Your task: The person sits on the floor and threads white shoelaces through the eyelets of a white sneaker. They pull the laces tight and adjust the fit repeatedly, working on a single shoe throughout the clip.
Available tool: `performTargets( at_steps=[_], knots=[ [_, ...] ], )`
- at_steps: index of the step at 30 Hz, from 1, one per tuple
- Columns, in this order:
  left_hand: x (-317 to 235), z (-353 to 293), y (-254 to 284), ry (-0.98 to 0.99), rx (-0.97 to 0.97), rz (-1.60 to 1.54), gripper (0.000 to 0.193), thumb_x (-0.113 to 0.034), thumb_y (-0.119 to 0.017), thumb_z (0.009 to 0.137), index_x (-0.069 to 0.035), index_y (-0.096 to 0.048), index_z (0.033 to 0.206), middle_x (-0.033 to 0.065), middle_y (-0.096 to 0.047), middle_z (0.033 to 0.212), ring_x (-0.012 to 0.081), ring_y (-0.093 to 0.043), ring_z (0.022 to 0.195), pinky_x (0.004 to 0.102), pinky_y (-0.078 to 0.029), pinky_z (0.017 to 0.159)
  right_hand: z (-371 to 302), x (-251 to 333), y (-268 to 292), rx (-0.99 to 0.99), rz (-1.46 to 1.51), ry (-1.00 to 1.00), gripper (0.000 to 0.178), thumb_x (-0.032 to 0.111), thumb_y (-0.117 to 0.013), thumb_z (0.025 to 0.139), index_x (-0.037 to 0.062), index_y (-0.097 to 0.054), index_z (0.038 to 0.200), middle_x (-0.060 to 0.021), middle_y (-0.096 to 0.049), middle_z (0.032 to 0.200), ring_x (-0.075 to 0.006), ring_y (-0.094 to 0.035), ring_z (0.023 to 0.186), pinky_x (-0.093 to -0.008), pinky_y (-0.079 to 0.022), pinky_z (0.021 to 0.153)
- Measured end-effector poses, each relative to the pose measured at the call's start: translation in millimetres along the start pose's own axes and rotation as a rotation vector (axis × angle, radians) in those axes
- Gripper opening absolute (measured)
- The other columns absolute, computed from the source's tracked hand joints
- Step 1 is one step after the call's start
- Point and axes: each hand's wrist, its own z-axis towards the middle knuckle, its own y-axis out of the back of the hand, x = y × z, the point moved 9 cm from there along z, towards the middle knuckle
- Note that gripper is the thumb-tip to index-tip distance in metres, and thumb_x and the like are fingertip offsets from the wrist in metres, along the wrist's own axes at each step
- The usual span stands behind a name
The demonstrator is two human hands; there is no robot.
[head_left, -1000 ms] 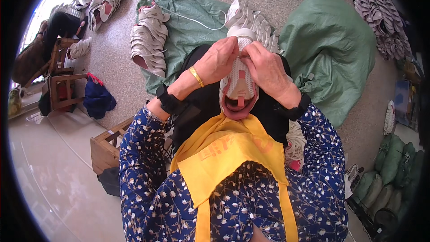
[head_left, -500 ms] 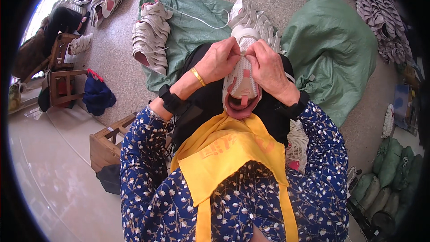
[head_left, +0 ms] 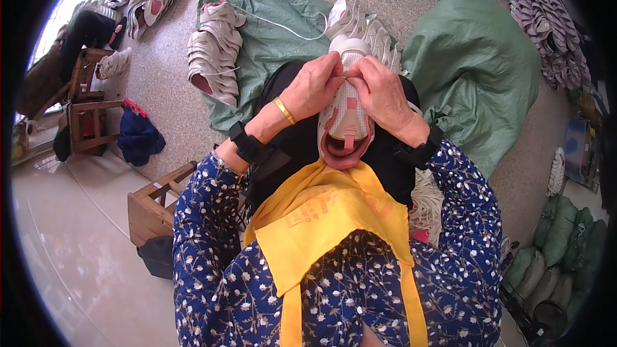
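A white mesh sneaker [head_left: 345, 104] with pink trim and lining lies across my lap, its toe pointing away and its opening towards my yellow apron [head_left: 308, 225]. Over its front part my left hand [head_left: 315, 87] and right hand [head_left: 384, 99] meet, thumbs and forefingers pinched nearly together. Whatever they pinch is too small to make out. Beyond the hands, a nested stack of white shoe uppers [head_left: 363, 26] stands past the toe. Another such stack [head_left: 215, 54] lies to the left, on a green woven sheet [head_left: 276, 9].
A full green sack [head_left: 472, 77] lies at the right. A white cord [head_left: 283, 30] crosses the sheet. Pale laces [head_left: 426, 202] hang beside my right thigh. A wooden stool [head_left: 151, 209] stands at the left. More uppers [head_left: 546, 26] lie far right, above several green bundles [head_left: 559, 234].
Hardly anything differs. Both hands stay pinched over the sneaker's front, with only a slight shift of the fingers and a small drift of the whole view.
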Motion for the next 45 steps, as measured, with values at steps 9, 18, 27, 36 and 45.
performTargets(
  at_steps=[9,18,27,36,45],
  knots=[
    [-19,2,9,-0.123,0.027,0.191,0.008,0.000,-0.056,0.092,0.001,-0.051,0.098,0.0193,-0.055,0.089,0.0422,-0.056,0.089,0.0469,-0.047,0.077,-13,-12,22,0.046,-0.005,-0.154,0.014,0.005,-0.065,0.088,0.0017,-0.058,0.100,-0.0176,-0.066,0.092,-0.0404,-0.066,0.088,-0.0485,-0.052,0.074],
    [-7,-38,78,0.027,0.020,0.310,0.010,0.002,-0.060,0.089,0.001,-0.051,0.091,0.0154,-0.052,0.082,0.0375,-0.054,0.081,0.0431,-0.046,0.071,-28,-15,36,-0.009,-0.166,-0.136,0.016,0.002,-0.068,0.087,0.0016,-0.059,0.101,-0.0154,-0.067,0.092,-0.0364,-0.068,0.084,-0.0438,-0.054,0.072],
    [-17,-13,46,0.023,0.039,0.351,0.019,-0.012,-0.070,0.089,-0.003,-0.053,0.093,0.0138,-0.055,0.086,0.0370,-0.055,0.086,0.0443,-0.046,0.075,-35,-20,34,-0.037,-0.108,-0.150,0.012,0.012,-0.070,0.090,0.0035,-0.063,0.094,-0.0145,-0.067,0.089,-0.0370,-0.067,0.084,-0.0457,-0.053,0.070],
    [-6,-12,33,0.029,0.124,0.340,0.013,-0.005,-0.062,0.089,-0.002,-0.052,0.098,0.0170,-0.059,0.086,0.0410,-0.061,0.078,0.0467,-0.048,0.066,-36,-16,37,-0.086,-0.101,-0.108,0.008,0.010,-0.068,0.092,0.0033,-0.064,0.095,-0.0148,-0.067,0.088,-0.0370,-0.067,0.082,-0.0453,-0.053,0.069],
    [-18,-22,42,-0.046,0.120,0.609,0.012,-0.004,-0.057,0.091,-0.002,-0.052,0.102,0.0167,-0.057,0.090,0.0388,-0.062,0.084,0.0467,-0.051,0.070,-43,-25,40,-0.087,-0.066,-0.127,0.007,0.007,-0.067,0.092,0.0022,-0.063,0.094,-0.0165,-0.066,0.086,-0.0383,-0.066,0.082,-0.0462,-0.052,0.070]
  ],
)
